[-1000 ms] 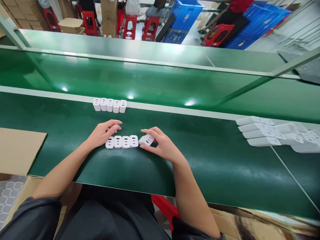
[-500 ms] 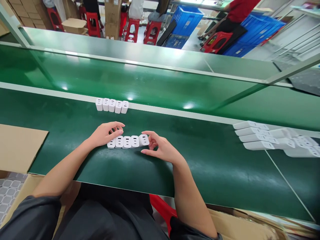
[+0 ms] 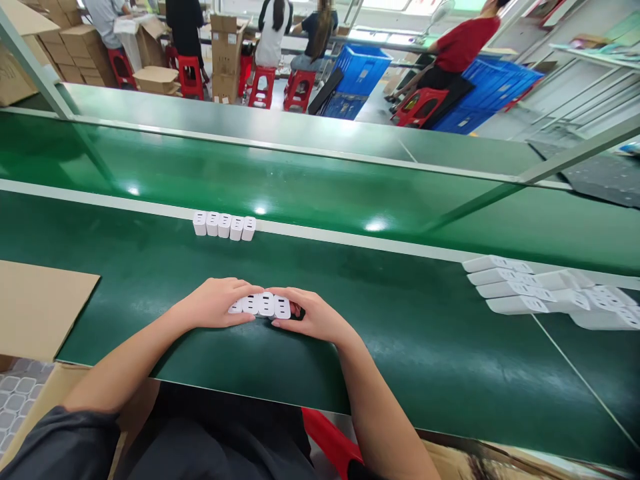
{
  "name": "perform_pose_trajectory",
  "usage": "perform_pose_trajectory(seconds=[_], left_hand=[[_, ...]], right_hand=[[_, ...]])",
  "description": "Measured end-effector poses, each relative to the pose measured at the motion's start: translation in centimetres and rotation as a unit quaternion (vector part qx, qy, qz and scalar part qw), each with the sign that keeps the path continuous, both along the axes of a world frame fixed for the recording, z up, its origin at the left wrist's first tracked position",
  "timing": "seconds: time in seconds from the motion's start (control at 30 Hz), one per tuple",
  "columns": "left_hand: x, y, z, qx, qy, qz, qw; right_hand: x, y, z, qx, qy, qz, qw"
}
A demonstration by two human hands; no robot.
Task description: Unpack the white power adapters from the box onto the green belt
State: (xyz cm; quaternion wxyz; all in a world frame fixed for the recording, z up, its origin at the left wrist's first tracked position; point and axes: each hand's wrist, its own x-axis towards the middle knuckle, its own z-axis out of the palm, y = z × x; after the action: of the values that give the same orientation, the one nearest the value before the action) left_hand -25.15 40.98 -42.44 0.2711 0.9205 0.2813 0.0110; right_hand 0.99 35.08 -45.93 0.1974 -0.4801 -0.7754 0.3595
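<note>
A short row of white USB charger blocks [image 3: 266, 305] stands upright on the dark green work surface in front of me, ports facing up. My left hand [image 3: 219, 303] wraps around the left end of this row, fingers along the far side and thumb along the near side. At the right end, my right hand [image 3: 316, 316] grips the row the same way, fingers behind and thumb in front. Part of the left-end blocks is hidden beneath my left fingers. Farther back, another row of white charger blocks [image 3: 225, 225] stands by the pale strip.
More white chargers [image 3: 525, 283] lie in a cluster at the right. A cardboard sheet [image 3: 45, 307] rests at the left edge. Beyond the pale strip runs a glossy green belt [image 3: 320, 190]. Across the aisle, people sit on red stools [image 3: 300, 90] near blue crates [image 3: 363, 70].
My left hand has moved from resting over the row's left end to clasping it. My right hand has closed on the right end, and the blocks now sit tighter together.
</note>
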Motion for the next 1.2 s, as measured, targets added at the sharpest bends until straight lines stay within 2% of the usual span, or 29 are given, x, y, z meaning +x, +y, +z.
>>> perform_pose_trajectory(seconds=[0.1,0.17,0.27,0.37,0.43,0.47,0.53,0.63,0.73,0.83,1.03,1.2], left_hand=[[-0.6,0.3,0.7,-0.03,-0.002,-0.016,0.999],[-1.2,1.0,0.8,-0.037,-0.029,0.014,0.999],[-2.6,3.0,0.6,0.013,-0.096,0.13,0.987],[-4.5,6.1,-0.1,0.131,-0.159,0.243,0.948],[-5.6,8.6,-0.5,0.178,-0.166,0.286,0.927],[-6.1,9.8,-0.6,0.181,-0.156,0.294,0.925],[-6.7,12.0,-0.6,0.163,-0.119,0.282,0.938],[-6.2,14.2,-0.4,0.143,-0.054,0.209,0.966],[-4.4,15.3,-0.1,0.169,0.017,0.131,0.977],[-2.4,15.6,-0.1,0.205,0.086,0.082,0.971],[-0.4,15.9,-0.9,0.239,0.122,0.08,0.96],[-1.0,15.4,-1.1,0.255,0.133,0.096,0.953]], right_hand=[[0.5,0.0,0.2,-0.022,0.007,0.024,0.999],[1.0,0.2,0.0,-0.024,0.026,0.014,0.999],[1.6,0.8,-0.6,-0.002,0.056,-0.05,0.997],[1.5,1.4,-1.4,0.013,0.041,-0.117,0.992],[1.1,1.8,-2.0,0.023,0.023,-0.138,0.99],[0.9,2.0,-2.2,0.031,0.014,-0.144,0.989],[0.6,2.3,-2.7,0.048,0.004,-0.152,0.987],[0.4,2.7,-3.3,0.063,0.007,-0.166,0.984],[0.6,2.9,-3.6,0.064,0.032,-0.18,0.981],[0.8,3.0,-3.6,0.063,0.051,-0.185,0.979],[0.6,2.9,-3.5,0.06,0.068,-0.188,0.978],[0.5,2.8,-3.3,0.061,0.065,-0.189,0.978]])
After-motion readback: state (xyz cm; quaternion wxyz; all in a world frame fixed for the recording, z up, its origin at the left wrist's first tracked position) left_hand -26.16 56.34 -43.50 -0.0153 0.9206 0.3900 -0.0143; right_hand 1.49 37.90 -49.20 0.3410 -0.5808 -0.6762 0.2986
